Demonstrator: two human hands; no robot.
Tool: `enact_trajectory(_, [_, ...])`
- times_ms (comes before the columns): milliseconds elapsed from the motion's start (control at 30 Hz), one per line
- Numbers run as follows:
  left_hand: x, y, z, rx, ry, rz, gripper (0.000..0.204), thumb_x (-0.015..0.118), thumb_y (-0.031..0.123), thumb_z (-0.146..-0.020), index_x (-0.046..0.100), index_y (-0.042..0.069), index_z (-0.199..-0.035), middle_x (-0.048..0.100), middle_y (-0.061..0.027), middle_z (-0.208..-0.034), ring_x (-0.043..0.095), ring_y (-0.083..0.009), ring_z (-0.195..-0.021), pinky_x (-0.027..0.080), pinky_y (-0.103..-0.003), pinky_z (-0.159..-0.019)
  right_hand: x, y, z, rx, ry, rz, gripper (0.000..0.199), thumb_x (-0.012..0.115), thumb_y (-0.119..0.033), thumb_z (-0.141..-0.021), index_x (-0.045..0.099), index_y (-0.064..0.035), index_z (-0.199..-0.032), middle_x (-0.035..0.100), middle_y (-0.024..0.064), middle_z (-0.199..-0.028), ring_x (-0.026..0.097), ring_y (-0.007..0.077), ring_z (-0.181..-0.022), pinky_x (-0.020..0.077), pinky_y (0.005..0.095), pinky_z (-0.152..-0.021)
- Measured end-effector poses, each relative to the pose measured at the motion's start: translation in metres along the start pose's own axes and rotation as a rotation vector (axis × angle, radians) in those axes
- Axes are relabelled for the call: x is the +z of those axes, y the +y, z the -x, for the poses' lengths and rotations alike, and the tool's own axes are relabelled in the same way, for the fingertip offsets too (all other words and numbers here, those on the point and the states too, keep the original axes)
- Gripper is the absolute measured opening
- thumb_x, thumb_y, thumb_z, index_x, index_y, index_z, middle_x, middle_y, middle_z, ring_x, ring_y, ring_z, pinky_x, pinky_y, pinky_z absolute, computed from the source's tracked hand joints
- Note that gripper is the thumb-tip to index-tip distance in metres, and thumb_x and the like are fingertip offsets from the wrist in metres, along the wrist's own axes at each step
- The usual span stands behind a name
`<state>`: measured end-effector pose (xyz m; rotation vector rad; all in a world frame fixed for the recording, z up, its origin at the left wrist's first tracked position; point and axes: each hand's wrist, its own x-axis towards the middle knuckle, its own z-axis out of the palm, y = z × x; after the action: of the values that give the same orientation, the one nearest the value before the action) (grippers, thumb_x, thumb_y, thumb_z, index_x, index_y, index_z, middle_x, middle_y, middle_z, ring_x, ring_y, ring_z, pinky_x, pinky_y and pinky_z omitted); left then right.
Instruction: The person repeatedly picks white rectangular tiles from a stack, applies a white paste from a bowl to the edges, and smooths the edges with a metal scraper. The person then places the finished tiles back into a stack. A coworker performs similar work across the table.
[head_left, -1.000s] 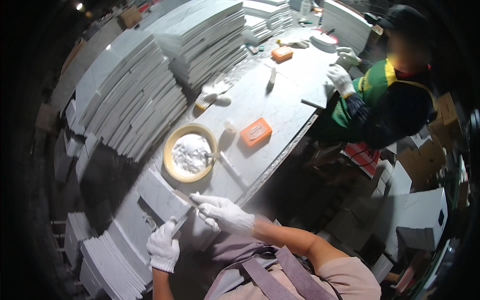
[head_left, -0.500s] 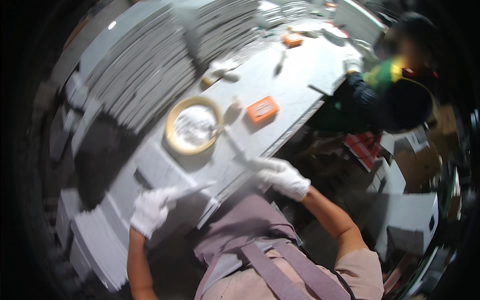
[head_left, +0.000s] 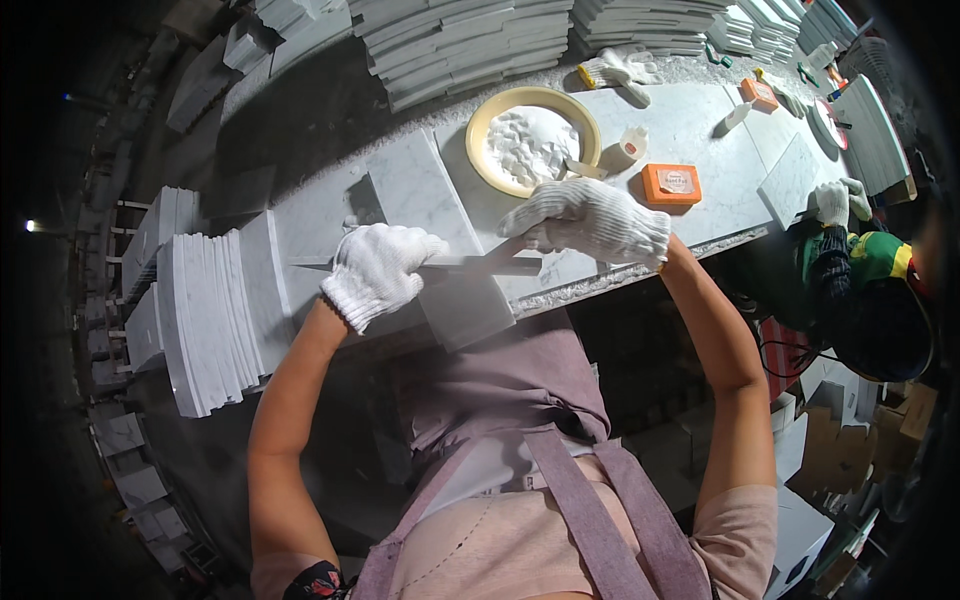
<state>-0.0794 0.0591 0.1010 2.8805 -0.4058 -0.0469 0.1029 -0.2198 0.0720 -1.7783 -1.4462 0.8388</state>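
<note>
My left hand [head_left: 378, 272], in a white knit glove, is closed around a thin, flat grey strip [head_left: 455, 265], seen nearly edge-on. The strip runs across in front of me above the table's front edge. My right hand [head_left: 595, 225], also gloved, is closed on a thin, flat blade-like tool [head_left: 498, 256]. Its blurred end slants down to the strip. Just beyond the right hand stands a round yellow bowl [head_left: 473, 140] heaped with white paste [head_left: 532, 142]. A pale scraper [head_left: 586, 170] rests at the bowl's near rim. A grey marble tile [head_left: 465, 312] overhangs the table edge below the strip.
Stacked marble tiles [head_left: 205, 310] stand at left, with more tile stacks [head_left: 465, 40] along the back. An orange box [head_left: 672, 184], a small white bottle [head_left: 630, 146] and loose gloves [head_left: 622, 70] lie on the table. At far right, a co-worker's gloved hand [head_left: 832, 203] is near a tile.
My view has turned, shifting the table to the right. My right hand has drawn its tool from the bowl toward the strip in my left hand, and the hands are closer together.
</note>
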Motion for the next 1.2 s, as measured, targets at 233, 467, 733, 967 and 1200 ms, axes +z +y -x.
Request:
enact_trajectory(233, [0.002, 0.000, 0.003, -0.017, -0.003, -0.018, 0.039, 0.068, 0.005, -0.072, 0.078, 0.019, -0.107, 0.076, -0.0053, -0.092, 0.073, -0.0287, -0.085, 0.059, -0.042, -0.073, -0.008, -0.033, 0.005, 0.162, -0.085, -0.038, 0.031, 0.062, -0.039, -0.103, 0.074, -0.0107, -0.108, 0.067, 0.0064, -0.097, 0.066, 0.0238, -0.092, 0.0551, 0.0358, -0.084])
enact_trajectory(467, [-0.002, 0.002, 0.002, -0.017, -0.015, 0.005, 0.036, 0.069, 0.007, -0.075, 0.079, 0.019, -0.107, 0.076, -0.0057, -0.092, 0.073, -0.0292, -0.081, 0.058, -0.042, -0.072, 0.003, -0.049, -0.011, -0.068, 0.104, -0.054, 0.025, 0.065, -0.032, -0.098, 0.076, -0.0113, -0.105, 0.071, 0.0065, -0.102, 0.067, 0.0243, -0.095, 0.0516, 0.0338, -0.093])
enact_trajectory(733, [0.002, 0.000, 0.003, -0.042, -0.018, -0.021, 0.036, 0.070, 0.009, -0.072, 0.078, 0.017, -0.106, 0.077, -0.0068, -0.092, 0.073, -0.0288, -0.084, 0.059, -0.043, -0.074, 0.006, -0.041, 0.004, -0.024, 0.125, 0.086, 0.018, 0.065, -0.018, -0.096, 0.079, -0.0171, -0.106, 0.074, 0.0032, -0.098, 0.066, 0.0239, -0.095, 0.0512, 0.0387, -0.094])
enact_trajectory(967, [0.001, 0.001, 0.003, -0.041, -0.023, -0.038, 0.038, 0.069, 0.008, -0.070, 0.079, 0.020, -0.105, 0.077, -0.0054, -0.092, 0.073, -0.0282, -0.083, 0.058, -0.041, -0.073, 0.015, -0.022, 0.001, -0.246, 0.236, 0.094, 0.027, 0.065, -0.007, -0.089, 0.078, -0.0123, -0.112, 0.074, 0.0048, -0.106, 0.067, 0.0275, -0.101, 0.0523, 0.0378, -0.091])
enact_trajectory(1200, [0.000, 0.003, 0.000, -0.057, -0.024, -0.016, 0.040, 0.069, 0.007, -0.069, 0.079, 0.021, -0.105, 0.077, -0.0050, -0.092, 0.073, -0.0286, -0.082, 0.058, -0.041, -0.072, 0.017, -0.022, 0.006, -0.177, 0.236, 0.086, 0.023, 0.067, -0.006, -0.090, 0.077, -0.0115, -0.109, 0.073, 0.0053, -0.101, 0.068, 0.0265, -0.097, 0.0531, 0.0374, -0.088])
